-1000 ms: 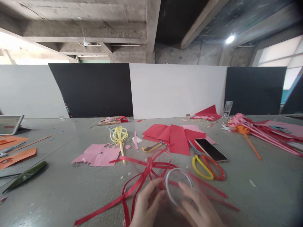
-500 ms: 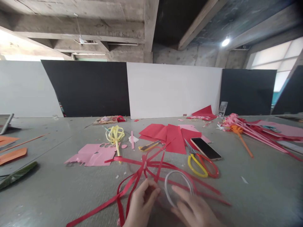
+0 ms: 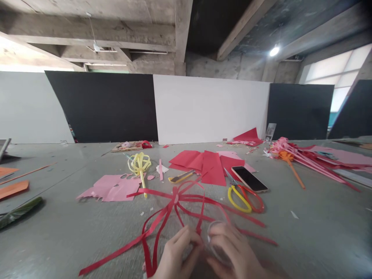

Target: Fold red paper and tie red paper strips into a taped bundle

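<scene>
Several long red paper strips (image 3: pixel 158 225) fan out over the table from a joined middle. My left hand (image 3: pixel 179 252) is closed, thumb and fingers pinched at the end of one of these strips near the front. Close to its right, my right hand (image 3: pixel 236 250) grips a roll of clear tape (image 3: pixel 214 223), partly covered by the fingers and blurred. The fingertips of both hands are near each other but apart. Whether a piece of tape spans between them is too faint to make out.
Scissors (image 3: pixel 240 199) with yellow and orange handles lie beside a phone (image 3: pixel 250 179). Behind the strips are a yellow cutter (image 3: pixel 181 177), red paper (image 3: pixel 213 168), pink paper (image 3: pixel 113 188) and a yellow paper-strip piece (image 3: pixel 140 164). A green leaf-like object (image 3: pixel 21 211) lies left.
My right hand has turned the tape roll and brought it lower and nearer my left hand. My left hand stays at the strip, shifted slightly right. The view has moved slightly.
</scene>
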Action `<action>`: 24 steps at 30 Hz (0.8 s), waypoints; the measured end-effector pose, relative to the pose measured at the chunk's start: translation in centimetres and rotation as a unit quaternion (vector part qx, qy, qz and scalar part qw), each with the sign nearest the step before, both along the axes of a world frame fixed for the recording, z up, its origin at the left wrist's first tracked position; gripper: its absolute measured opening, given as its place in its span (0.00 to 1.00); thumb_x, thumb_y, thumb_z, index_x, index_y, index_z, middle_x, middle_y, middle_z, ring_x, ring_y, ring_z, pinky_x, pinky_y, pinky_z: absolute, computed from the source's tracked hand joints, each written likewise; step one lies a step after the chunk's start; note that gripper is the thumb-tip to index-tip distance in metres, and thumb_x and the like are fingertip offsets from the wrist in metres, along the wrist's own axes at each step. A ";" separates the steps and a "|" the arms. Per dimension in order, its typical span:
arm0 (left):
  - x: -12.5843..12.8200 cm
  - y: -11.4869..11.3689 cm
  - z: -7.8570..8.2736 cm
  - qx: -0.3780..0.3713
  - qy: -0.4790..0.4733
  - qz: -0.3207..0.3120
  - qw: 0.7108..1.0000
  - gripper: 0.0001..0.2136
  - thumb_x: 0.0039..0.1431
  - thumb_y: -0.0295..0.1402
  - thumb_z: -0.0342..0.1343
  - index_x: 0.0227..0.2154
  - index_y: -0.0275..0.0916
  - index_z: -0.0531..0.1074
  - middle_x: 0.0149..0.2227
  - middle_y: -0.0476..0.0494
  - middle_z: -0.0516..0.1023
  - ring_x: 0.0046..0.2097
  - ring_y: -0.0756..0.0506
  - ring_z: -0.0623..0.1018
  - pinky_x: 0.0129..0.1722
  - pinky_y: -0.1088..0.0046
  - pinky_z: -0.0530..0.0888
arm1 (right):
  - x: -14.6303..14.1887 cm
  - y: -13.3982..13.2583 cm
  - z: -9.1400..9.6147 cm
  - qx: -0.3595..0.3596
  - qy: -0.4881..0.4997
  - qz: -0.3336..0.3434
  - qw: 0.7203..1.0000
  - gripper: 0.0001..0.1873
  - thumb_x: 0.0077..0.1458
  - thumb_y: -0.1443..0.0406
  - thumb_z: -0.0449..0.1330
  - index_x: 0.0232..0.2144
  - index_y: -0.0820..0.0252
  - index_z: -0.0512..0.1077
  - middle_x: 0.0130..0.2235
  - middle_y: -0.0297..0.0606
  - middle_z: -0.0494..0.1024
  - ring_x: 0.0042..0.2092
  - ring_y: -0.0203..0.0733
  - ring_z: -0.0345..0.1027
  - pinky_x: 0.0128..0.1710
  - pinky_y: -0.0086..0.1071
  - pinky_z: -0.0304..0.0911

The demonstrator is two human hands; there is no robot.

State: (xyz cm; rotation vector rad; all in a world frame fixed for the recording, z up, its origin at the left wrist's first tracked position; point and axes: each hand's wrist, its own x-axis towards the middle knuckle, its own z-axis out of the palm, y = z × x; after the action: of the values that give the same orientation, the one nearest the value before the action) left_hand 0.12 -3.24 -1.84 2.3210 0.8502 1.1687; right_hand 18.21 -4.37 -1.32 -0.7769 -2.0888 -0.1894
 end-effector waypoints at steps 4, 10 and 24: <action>0.2 0.2 0.1 -0.011 0.004 -0.003 1.000 0.05 0.55 0.23 0.48 0.26 0.38 0.64 0.25 0.49 0.68 0.28 0.51 0.70 0.28 0.81 0.67 | -0.2 -0.1 0.0 -0.132 0.064 0.038 0.988 0.06 0.51 0.71 0.52 0.25 0.59 0.64 0.26 0.34 0.72 0.30 0.37 0.67 0.32 0.29 0.65; 0.3 0.2 0.7 0.015 0.000 -0.023 1.000 0.05 0.54 0.22 0.49 0.27 0.37 0.65 0.25 0.48 0.70 0.28 0.52 0.71 0.28 0.82 0.68 | -0.5 -0.4 -0.8 -0.225 0.085 0.005 0.971 0.09 0.44 0.74 0.53 0.30 0.59 0.68 0.27 0.34 0.75 0.29 0.37 0.70 0.27 0.25 0.64; 0.2 0.7 -1.1 -0.170 -0.104 -0.045 0.979 0.18 0.59 0.31 0.46 0.52 0.42 0.54 0.27 0.49 0.76 0.28 0.50 0.75 0.28 0.80 0.71 | 0.0 0.3 0.1 -0.368 0.191 -0.001 0.910 0.08 0.55 0.64 0.50 0.28 0.59 0.67 0.26 0.31 0.72 0.27 0.33 0.66 0.28 0.21 0.60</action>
State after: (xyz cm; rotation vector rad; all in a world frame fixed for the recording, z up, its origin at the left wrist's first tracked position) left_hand 0.33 -2.53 -2.98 1.9060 0.7893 1.1057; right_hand 18.22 -4.09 -1.21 -1.1418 -1.7582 0.7416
